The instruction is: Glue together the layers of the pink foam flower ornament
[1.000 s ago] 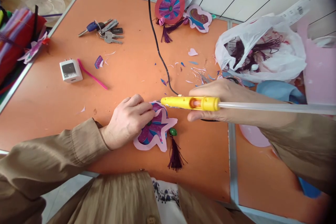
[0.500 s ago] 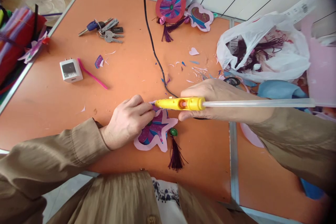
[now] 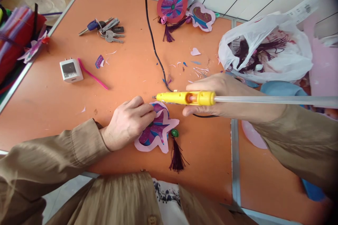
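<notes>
My right hand (image 3: 224,89) is wrapped round a yellow hot glue gun (image 3: 182,98), its metal nozzle pointing left and a long clear glue stick (image 3: 264,101) running out of its back. Just below the nozzle lies a pink-edged paper flower (image 3: 158,132) with a purple and blue pattern. My left hand (image 3: 132,121) is closed at the flower's upper left edge, its fingertips pinching the paper. A green bell (image 3: 174,133) and a dark purple tassel (image 3: 177,158) rest at the flower's right side. My left fingers cover part of the flower.
Keys (image 3: 105,30), a white charger plug (image 3: 71,70) and a pink pipe cleaner (image 3: 93,75) lie at the left. Finished ornaments (image 3: 172,5) lean by the tiled wall. A black cord (image 3: 151,35) crosses the table among paper scraps. A white plastic bag (image 3: 287,61) holds tassels.
My right hand has drawn the glue gun to the right and slightly up, so its nozzle now shows clear of the flower's edge. My left hand has barely moved.
</notes>
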The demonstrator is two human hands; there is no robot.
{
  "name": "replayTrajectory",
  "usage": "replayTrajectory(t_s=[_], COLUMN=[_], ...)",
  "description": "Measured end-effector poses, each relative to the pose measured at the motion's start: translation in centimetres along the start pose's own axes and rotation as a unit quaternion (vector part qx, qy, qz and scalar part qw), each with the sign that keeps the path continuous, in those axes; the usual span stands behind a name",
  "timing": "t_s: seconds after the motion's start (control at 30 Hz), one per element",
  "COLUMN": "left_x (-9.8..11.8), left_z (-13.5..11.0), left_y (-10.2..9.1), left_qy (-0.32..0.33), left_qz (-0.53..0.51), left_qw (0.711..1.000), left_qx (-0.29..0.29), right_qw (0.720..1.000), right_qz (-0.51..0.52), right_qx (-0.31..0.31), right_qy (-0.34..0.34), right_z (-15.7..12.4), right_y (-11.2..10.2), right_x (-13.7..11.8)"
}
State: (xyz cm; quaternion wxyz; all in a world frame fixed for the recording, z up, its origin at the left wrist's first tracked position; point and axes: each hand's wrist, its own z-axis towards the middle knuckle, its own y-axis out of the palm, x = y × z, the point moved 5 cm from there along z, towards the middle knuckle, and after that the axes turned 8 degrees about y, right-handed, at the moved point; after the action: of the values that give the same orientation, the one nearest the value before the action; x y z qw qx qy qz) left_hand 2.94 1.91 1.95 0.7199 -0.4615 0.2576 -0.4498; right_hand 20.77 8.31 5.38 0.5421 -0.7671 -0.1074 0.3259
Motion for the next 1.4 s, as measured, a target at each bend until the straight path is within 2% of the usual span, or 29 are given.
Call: replayTrajectory(t_s=[0.17, 0.3, 0.37, 0.47, 0.53, 0.63, 0.7, 0.8, 0.83, 0.87, 0.9, 0.97, 1.07, 1.23, 1.4], left_x=[-0.1, -0.1, -0.2, -0.5, -0.7, -0.9, -1.0, -1.0, -1.0, -1.0, -1.1, -1.2, -1.3, -1.3, -1.6], left_z=[-0.2, -0.2, -0.2, -0.2, -0.1, -0.1, 0.0, 0.0, 0.0, 0.0, 0.0, 0.0, -0.2, -0.2, -0.2], left_y=[0.1, 0.1, 0.2, 0.2, 0.2, 0.3, 0.3, 0.3, 0.3, 0.4, 0.4, 0.4, 0.3, 0.4, 0.6], left_qy=[-0.004, -0.005, -0.010, -0.019, -0.027, -0.034, -0.037, -0.040, -0.043, -0.045, -0.048, -0.056, -0.071, -0.093, -0.123], left_qz=[-0.006, -0.020, -0.029, -0.046, -0.056, -0.064, -0.069, -0.078, -0.082, -0.086, -0.088, -0.090, -0.096, -0.089, -0.077], left_qw=[1.000, 1.000, 0.999, 0.998, 0.998, 0.997, 0.996, 0.996, 0.995, 0.995, 0.994, 0.994, 0.992, 0.991, 0.988], left_qx=[0.006, 0.008, 0.011, 0.022, 0.032, 0.034, 0.033, 0.035, 0.035, 0.034, 0.035, 0.040, 0.046, 0.044, 0.046], right_qw=[0.993, 0.976, 0.971, 0.968, 0.968, 0.971, 0.967, 0.951, 0.945, 0.949, 0.956, 0.976, 0.985, 0.987, 0.982], right_qz=[-0.016, -0.098, -0.139, -0.179, -0.177, -0.163, -0.186, -0.214, -0.191, -0.147, -0.093, -0.010, 0.015, 0.052, 0.073], right_qx=[0.111, 0.192, 0.192, 0.164, 0.144, 0.124, 0.137, 0.219, 0.262, 0.278, 0.278, 0.218, 0.155, 0.108, 0.109], right_qy=[-0.042, -0.018, -0.019, -0.070, -0.107, -0.123, -0.106, -0.044, -0.033, -0.019, -0.001, 0.023, 0.072, 0.108, 0.135], right_z=[-0.8, -1.4, -1.2, -0.4, 0.0, 0.4, 0.2, -0.7, -1.2, -1.5, -1.7, -1.6, -1.1, -0.2, -0.1], right_y=[-0.9, -0.8, -0.2, 1.2, 1.9, 2.2, 1.9, 0.7, 0.2, 0.1, 0.2, 1.3, 3.5, 5.9, 6.3], right_x=[1.3, 3.0, 3.6, 4.2, 4.6, 5.2, 5.0, 3.0, 1.9, 0.8, -0.2, -2.0, -3.3, -3.2, -2.8])
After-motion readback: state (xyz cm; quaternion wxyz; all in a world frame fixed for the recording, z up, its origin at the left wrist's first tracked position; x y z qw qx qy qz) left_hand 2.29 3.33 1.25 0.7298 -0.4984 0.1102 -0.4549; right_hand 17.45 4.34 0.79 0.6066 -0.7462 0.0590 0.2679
